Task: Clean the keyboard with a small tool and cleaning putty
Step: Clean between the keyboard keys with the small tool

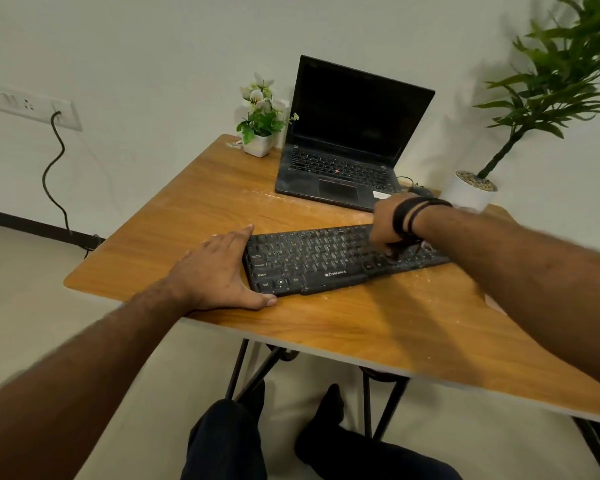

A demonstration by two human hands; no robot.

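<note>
A dusty black keyboard (326,261) lies across the middle of the wooden table (378,327). My left hand (215,275) lies flat at its left end, with the thumb along the front edge and the index finger along the back edge, clasping that end. My right hand (387,225) hovers over the right half of the keys, fingers curled down and pinched on a small dark tool (392,253) whose tip touches the keys. Most of the tool is hidden by the fingers. Black bands circle my right wrist. No putty is in view.
An open black laptop (347,140) stands behind the keyboard, with a small white flower pot (258,143) to its left. A tall plant in a white pot (470,192) stands at the far right. Pale crumbs and dust speckle the table around the keyboard. My legs are under the table.
</note>
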